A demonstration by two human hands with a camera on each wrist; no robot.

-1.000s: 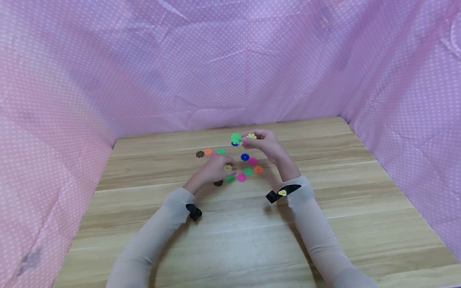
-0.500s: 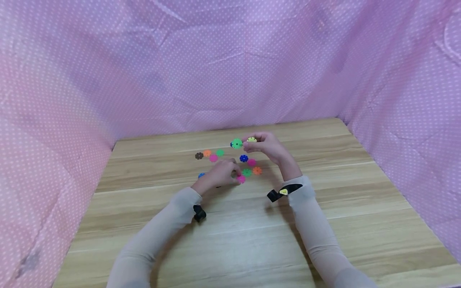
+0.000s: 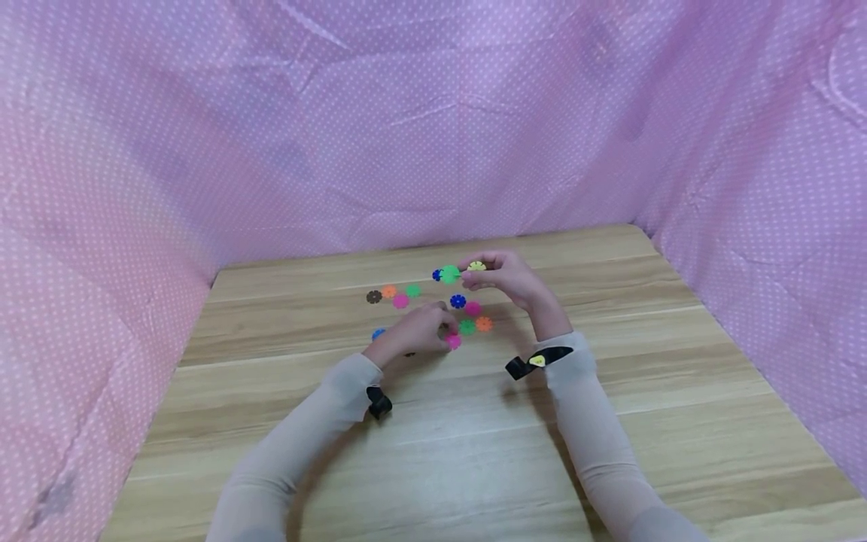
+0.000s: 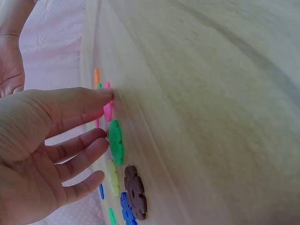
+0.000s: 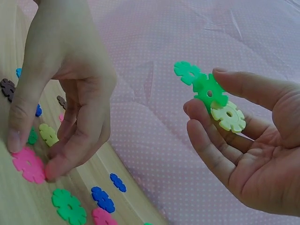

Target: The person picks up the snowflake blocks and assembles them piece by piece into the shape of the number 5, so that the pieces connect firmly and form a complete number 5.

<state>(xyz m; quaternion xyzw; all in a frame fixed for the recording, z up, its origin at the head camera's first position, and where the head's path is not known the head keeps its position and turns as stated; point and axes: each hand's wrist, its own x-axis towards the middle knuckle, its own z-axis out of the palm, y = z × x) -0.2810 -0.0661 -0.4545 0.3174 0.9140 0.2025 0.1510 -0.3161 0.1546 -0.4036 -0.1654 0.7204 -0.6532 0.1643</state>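
A set of joined discs (image 3: 450, 274) — two green, one pale yellow — is hanging over the far middle of the wooden table (image 3: 433, 452). The right hand (image 3: 511, 280) is gripping it, thumb and finger pinching the middle green piece (image 5: 219, 96). The yellow piece (image 5: 236, 123) is sitting toward the palm, while the outer green piece (image 5: 183, 69) is sticking out past the fingertips.

Nearer, a pink disc (image 5: 29, 165) is resting at the table's surface; the left hand (image 3: 420, 329) is pinching it, thumb and finger meeting opposite edges. Whether it is lying quite flat, I cannot tell.

Just to its right, a loose green disc (image 3: 467, 327) is lying beside an orange disc (image 3: 484, 324), with a second pink disc (image 3: 473, 309) and a dark blue disc (image 3: 458, 301) resting just beyond. Another dark blue one (image 3: 436, 275) is lying farther back. On the far left, a brown disc (image 3: 374, 296) and orange, green and pink ones are sitting close together. Beside the left hand's fingers — as its wrist view is showing — another green disc (image 4: 116, 143), a flat yellow disc (image 4: 114, 178), a second brown disc (image 4: 136, 192) and a bright blue disc (image 4: 125, 206) are lying.

Light sleeves (image 3: 603, 444) are covering both arms, and pink dotted cloth (image 3: 406, 113) is rising behind the table and along both sides.
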